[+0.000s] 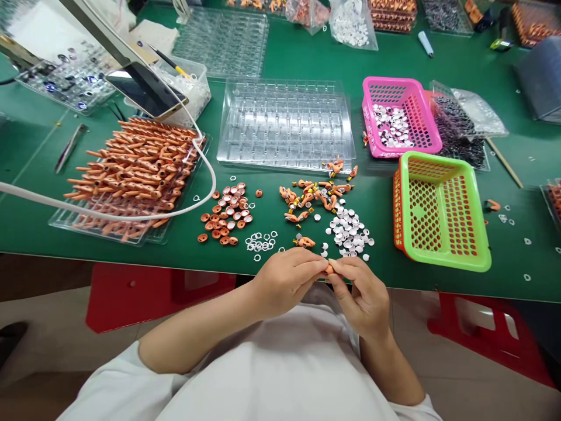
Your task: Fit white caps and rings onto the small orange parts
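Observation:
Both hands meet at the table's front edge, pinching one small orange plastic part [328, 269] between their fingertips. My left hand [284, 280] is closed on it from the left, and my right hand [362, 292] grips it from the right. Fingers hide most of the part. Just beyond them lies an orange piece with a metal bit [305, 241]. A heap of white round discs [349, 231] sits beyond my right hand. Translucent rings [262, 242] and orange cups with white insides [228, 213] lie beyond my left hand. Several orange-and-yellow pieces [313, 196] are scattered farther back.
A clear compartment tray [287, 126] lies behind the parts. At right stand a green basket [477, 234] and a pink basket [372, 140] with white pieces. Stacked orange parts [140, 164] fill trays at left, with a white cable [131, 217] crossing in front and a phone [146, 90] behind.

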A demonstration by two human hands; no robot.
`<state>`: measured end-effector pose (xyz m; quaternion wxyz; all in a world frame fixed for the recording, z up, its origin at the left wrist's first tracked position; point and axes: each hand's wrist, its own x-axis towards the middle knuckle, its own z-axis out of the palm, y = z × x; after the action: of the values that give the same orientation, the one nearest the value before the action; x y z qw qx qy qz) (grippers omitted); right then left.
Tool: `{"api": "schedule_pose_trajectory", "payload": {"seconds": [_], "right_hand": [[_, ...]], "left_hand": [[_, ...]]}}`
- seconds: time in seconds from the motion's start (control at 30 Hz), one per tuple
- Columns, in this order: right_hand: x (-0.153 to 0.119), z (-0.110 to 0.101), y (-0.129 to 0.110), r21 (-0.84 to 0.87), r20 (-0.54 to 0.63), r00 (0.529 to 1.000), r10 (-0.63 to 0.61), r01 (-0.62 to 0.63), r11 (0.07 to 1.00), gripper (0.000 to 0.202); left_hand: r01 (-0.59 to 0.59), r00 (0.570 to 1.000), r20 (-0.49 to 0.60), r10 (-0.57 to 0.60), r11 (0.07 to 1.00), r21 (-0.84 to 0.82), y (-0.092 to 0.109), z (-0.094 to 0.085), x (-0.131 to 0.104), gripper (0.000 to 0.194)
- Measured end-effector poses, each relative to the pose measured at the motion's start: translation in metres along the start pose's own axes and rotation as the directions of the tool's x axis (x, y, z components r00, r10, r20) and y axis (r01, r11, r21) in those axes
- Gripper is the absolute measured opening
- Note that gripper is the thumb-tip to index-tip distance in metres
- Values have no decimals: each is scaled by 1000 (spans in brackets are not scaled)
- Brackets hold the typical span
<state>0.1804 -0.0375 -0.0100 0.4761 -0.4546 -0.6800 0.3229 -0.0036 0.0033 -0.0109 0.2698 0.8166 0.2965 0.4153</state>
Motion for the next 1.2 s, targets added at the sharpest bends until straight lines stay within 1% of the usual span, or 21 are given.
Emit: {"api": "schedule_pose_trajectory", "payload": {"seconds": [0.13, 0.27, 0.53, 0.93, 1.07, 1.2], "right_hand": [[1, -1, 0, 38, 41, 999, 32, -33, 999, 40], [-1, 0, 0, 51, 33, 999, 44, -45, 998, 39], [-3, 4, -1, -46, -13, 999, -33, 33, 998, 41], [-7, 9, -4, -179, -18, 995, -95, 91, 980, 36], [-7, 11, -2, -214, -10, 993, -116, 111, 971, 37], [-4, 10, -1, -157, -16, 996, -91, 87, 984, 36]], "left_hand": [[-23, 1000, 6, 23, 998, 63, 4, -1, 1, 22], [-13, 1000, 11, 12, 995, 97, 7, 1, 0, 20], [-9, 999, 41, 1, 980, 197, 12, 6, -5, 22], [-39, 996, 82, 18, 963, 266, 11, 7, -7, 22], [-19, 998, 58, 5, 969, 245, 7, 9, -9, 22], [13, 1000, 18, -15, 993, 119, 5, 8, -7, 23]]}}
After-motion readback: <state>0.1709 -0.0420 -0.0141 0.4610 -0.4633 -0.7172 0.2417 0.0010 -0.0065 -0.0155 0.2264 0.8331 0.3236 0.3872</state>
